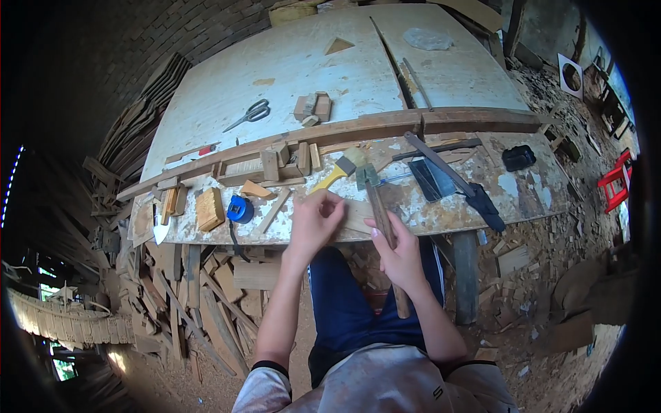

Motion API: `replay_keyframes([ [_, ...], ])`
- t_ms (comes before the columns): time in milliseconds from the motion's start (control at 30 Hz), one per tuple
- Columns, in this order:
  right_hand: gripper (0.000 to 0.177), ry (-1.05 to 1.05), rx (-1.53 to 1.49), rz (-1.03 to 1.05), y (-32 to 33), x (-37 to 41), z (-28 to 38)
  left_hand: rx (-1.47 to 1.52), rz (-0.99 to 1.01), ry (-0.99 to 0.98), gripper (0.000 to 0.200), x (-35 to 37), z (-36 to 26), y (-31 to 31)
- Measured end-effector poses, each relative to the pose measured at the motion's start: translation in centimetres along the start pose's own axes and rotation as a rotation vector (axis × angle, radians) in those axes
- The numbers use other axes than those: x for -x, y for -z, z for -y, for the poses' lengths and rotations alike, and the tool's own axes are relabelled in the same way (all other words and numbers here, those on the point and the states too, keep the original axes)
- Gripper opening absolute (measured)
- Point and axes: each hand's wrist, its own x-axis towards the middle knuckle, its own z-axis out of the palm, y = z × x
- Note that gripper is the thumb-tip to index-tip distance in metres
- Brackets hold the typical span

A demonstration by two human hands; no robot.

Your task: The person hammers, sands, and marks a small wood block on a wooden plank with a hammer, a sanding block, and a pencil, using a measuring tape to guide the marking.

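Observation:
My right hand is wrapped round the wooden handle of a hammer. Its greenish-grey metal head points away from me over the workbench, and the handle's butt hangs past the front edge. Thumb and fingers of my left hand are curled together in a pinch at the bench edge; whatever is between them, if anything, is too small to tell. A flat piece of wood lies between my hands. Just beyond my left hand is a yellow-handled brush.
A blue tape measure, wood blocks and a putty knife lie left on the workbench. Dark blades and a black case are right. Scissors rest on the board behind. Scrap wood covers the floor.

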Motion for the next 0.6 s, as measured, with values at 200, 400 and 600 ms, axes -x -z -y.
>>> replay_keyframes([
  [200,0.042,0.055,-0.004,0.011,0.1,-0.2,-0.6,0.246,-0.116,-0.062,0.014,0.3,-0.2,-2.8],
  [400,0.047,0.065,0.014,0.043,0.1,-0.2,-1.1,0.285,-0.156,-0.036,0.014,0.9,0.4,-3.7],
  [600,0.043,-0.032,-0.091,0.024,0.4,-0.1,0.0,0.168,-0.335,-0.024,0.011,0.6,0.8,-4.2],
])
